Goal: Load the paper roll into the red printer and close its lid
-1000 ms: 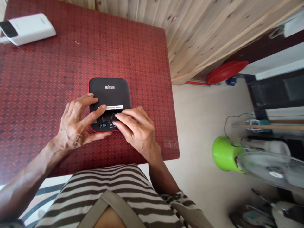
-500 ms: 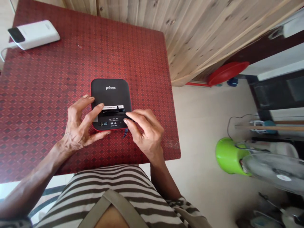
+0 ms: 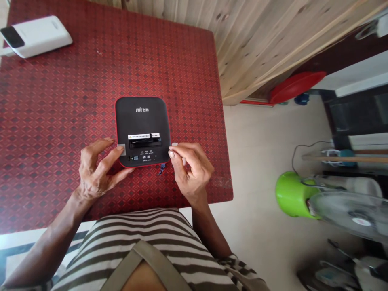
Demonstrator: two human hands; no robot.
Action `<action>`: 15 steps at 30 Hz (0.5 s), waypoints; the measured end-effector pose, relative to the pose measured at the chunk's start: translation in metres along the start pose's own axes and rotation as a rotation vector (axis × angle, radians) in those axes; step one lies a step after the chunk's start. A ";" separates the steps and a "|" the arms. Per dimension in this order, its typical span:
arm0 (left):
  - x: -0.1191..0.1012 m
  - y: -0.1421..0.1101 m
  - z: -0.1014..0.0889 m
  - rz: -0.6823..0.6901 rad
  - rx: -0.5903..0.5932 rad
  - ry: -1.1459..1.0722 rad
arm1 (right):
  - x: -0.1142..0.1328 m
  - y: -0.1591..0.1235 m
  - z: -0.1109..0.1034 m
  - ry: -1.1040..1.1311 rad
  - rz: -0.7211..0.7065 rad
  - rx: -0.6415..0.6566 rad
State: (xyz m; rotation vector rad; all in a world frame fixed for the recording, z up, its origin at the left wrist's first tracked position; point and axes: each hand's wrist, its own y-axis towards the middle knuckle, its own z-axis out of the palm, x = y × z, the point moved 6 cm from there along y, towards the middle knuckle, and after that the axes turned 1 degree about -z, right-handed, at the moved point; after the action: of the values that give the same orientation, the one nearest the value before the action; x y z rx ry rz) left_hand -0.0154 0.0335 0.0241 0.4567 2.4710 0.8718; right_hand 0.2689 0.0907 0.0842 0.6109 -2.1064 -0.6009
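Note:
A flat black device (image 3: 142, 121) with rounded corners, a red edge and white lettering lies on the red patterned table. It has a dark slot under a white label strip (image 3: 143, 136) and a small grey patch (image 3: 121, 150) at its left edge. My left hand (image 3: 98, 167) is open beside it, index fingertip at the patch and thumb near the front edge. My right hand (image 3: 192, 167) is closed in a pinch at the right edge, with bits of something small and pale showing around its fingers. A short dark-blue strap (image 3: 161, 169) pokes out at the front edge.
A white power bank (image 3: 45, 36) with a cable rests at the table's far left. Wood panelling (image 3: 182, 16) borders the back of the table (image 3: 75, 81). Down to the right are a green bucket (image 3: 291, 194), a fan (image 3: 348, 218) and a red basin (image 3: 298, 85).
My right hand has moved right, from over the device's lower right part to its edge, and pale bits now show at its fingers. My left index finger has drawn back from the label to the grey patch.

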 end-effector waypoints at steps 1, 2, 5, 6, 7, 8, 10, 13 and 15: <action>0.001 -0.001 0.001 -0.015 0.010 -0.011 | 0.000 0.001 0.000 0.006 -0.008 -0.002; 0.002 -0.003 0.001 -0.029 0.017 -0.030 | 0.000 0.001 0.000 0.008 -0.014 -0.004; 0.005 -0.003 0.000 -0.069 0.021 -0.104 | -0.002 0.001 0.001 -0.008 -0.021 -0.006; 0.006 -0.002 -0.001 -0.067 0.021 -0.119 | -0.002 0.001 0.002 -0.015 -0.023 -0.004; 0.006 -0.001 -0.001 -0.063 0.025 -0.124 | -0.003 0.000 0.002 -0.021 -0.024 -0.001; 0.007 0.001 -0.001 -0.059 0.034 -0.124 | -0.003 0.000 0.003 -0.024 -0.026 0.001; 0.008 0.006 -0.001 -0.035 0.043 -0.128 | -0.004 0.000 0.003 -0.028 -0.027 -0.002; 0.010 0.013 -0.001 0.024 0.035 -0.137 | -0.005 0.000 0.004 -0.036 -0.024 -0.012; 0.010 0.015 0.001 0.055 0.040 -0.136 | -0.005 0.001 0.004 -0.042 -0.028 -0.018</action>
State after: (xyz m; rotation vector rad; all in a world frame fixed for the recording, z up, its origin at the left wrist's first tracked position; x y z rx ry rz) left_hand -0.0213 0.0497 0.0302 0.5812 2.3649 0.7864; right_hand 0.2675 0.0957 0.0798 0.6230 -2.1320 -0.6526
